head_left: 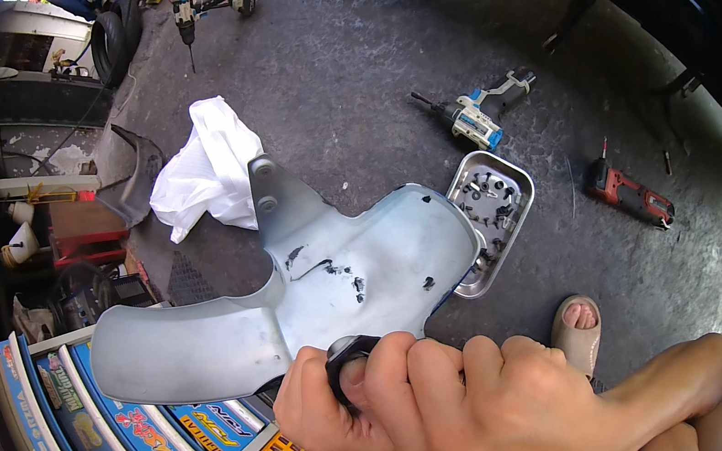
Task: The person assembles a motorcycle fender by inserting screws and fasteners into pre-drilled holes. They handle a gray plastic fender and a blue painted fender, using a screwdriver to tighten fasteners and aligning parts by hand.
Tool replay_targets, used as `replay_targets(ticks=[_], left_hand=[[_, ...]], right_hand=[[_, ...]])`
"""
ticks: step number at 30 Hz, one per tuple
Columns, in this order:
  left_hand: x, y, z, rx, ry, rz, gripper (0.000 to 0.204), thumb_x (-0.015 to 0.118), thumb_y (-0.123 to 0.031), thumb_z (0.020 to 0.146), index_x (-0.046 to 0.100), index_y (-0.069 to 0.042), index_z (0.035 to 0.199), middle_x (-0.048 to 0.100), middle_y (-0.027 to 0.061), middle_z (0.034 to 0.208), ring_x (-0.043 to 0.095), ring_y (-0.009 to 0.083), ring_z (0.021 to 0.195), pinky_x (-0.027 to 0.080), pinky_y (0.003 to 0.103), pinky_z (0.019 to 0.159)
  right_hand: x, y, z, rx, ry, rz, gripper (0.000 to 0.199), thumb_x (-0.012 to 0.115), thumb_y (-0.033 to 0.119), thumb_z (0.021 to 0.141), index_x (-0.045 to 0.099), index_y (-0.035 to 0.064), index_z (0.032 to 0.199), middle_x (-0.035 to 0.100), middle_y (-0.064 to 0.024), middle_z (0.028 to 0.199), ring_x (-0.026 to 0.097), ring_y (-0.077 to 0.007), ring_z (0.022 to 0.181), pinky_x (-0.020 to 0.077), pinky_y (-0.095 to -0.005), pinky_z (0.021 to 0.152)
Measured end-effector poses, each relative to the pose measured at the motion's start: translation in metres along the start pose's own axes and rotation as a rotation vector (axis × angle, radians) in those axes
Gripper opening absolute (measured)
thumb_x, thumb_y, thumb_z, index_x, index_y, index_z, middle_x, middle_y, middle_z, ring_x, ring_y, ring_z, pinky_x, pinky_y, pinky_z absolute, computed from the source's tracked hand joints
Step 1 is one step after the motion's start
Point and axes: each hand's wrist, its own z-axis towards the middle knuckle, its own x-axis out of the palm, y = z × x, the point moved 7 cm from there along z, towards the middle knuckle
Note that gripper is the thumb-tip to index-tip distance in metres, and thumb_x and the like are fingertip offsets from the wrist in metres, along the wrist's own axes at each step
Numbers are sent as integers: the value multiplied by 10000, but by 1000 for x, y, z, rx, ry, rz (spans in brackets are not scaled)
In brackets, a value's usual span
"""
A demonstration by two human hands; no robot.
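A pale silver-blue motorcycle fender (375,260) is held up in front of me, its long curved end pointing left. Black scuffs and chipped patches mark its middle and right part. A bracket arm with two holes sticks up from its far side. My left hand (328,419) is closed on the near edge, around a dark mounting tab. Pressed against it, my right hand (497,405) is also closed at that tab, fingers curled over. The fingers hide most of the tab. Partly under the fender's right end lies a metal tray (524,202) of screws and small fasteners.
A white plastic bag (210,168) lies beyond the fender. Cordless drivers, one white-and-blue (477,117) and another farther back (210,7), lie on the floor, with a red power tool (629,195) at right. A stickered drawer cabinet (144,422) stands left; a sandalled foot (578,338) is near.
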Motion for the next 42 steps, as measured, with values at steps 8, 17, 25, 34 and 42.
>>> replay_targets(ticks=[8,17,25,34,42], left_hand=[[-2,7,-6,21,-46,19,432,558,-310,1088,536,-18,772,543,116,613,505,279,464,384,391,440],[2,12,-5,-145,-59,-92,523,594,-370,1066,486,-40,674,534,103,558,507,247,436,386,371,426],[-11,14,-3,-153,-124,4,379,600,-241,1041,567,-3,747,602,116,605,566,253,494,435,380,472],[-8,19,-16,-309,-144,-237,293,507,-169,1054,579,10,833,595,8,705,496,76,638,355,281,537],[-13,16,-19,-255,-175,-146,297,554,-190,1028,554,-14,789,580,28,667,515,130,582,364,293,517]], right_hand=[[1,-4,3,147,-125,166,297,633,181,947,530,167,1225,420,29,775,372,-93,573,282,-257,401],[-17,-13,-1,93,-340,-171,207,599,204,1026,717,99,893,367,44,655,333,-68,498,243,-218,446],[-25,-42,-6,207,-118,554,324,717,112,785,714,5,1092,500,12,731,535,-97,527,401,-248,455],[-11,-47,-1,287,-66,805,402,737,87,716,723,2,1109,458,12,650,539,-122,454,408,-315,389],[-11,-46,2,236,-94,847,450,711,88,694,717,-7,1133,463,10,662,553,-117,464,432,-312,401]])
